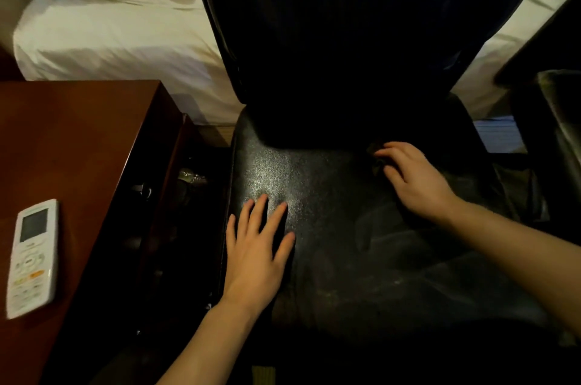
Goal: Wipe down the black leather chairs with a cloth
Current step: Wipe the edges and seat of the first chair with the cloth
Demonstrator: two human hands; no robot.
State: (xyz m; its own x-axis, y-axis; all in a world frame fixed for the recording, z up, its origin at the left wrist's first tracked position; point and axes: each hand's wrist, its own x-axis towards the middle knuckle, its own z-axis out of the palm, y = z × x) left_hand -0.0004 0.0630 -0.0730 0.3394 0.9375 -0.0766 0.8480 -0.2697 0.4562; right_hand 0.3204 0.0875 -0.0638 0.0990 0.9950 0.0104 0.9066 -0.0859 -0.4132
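We see one black leather chair [339,227] in the middle of the view. Its backrest is very dark, and its top is cut off by the upper edge of the picture, so we cannot make out any detail there. The front edge of the seat also goes into shadow.

Our left hand [257,255] lies flat on the left part of the seat, near the left edge, with the fingers straight and a little spread; it holds nothing. Our right hand [412,177] is at the back right part of the seat, near where the seat meets the backrest. Its fingers are curled over a small dark cloth [377,161], of which only a crumpled bit shows under the fingertips. The cloth is almost the same colour as the leather, so its shape and size are hard to tell.

At the right edge of the picture there is one more dark object [556,139], maybe a second chair, but it is cut off and we cannot say for sure.

To the left stands one brown wooden nightstand [78,139], and one white remote control [33,257] lies near its front left corner. Between the nightstand and the chair, the gap is too dark to read. Behind the chair is one bed with white sheets [119,48].
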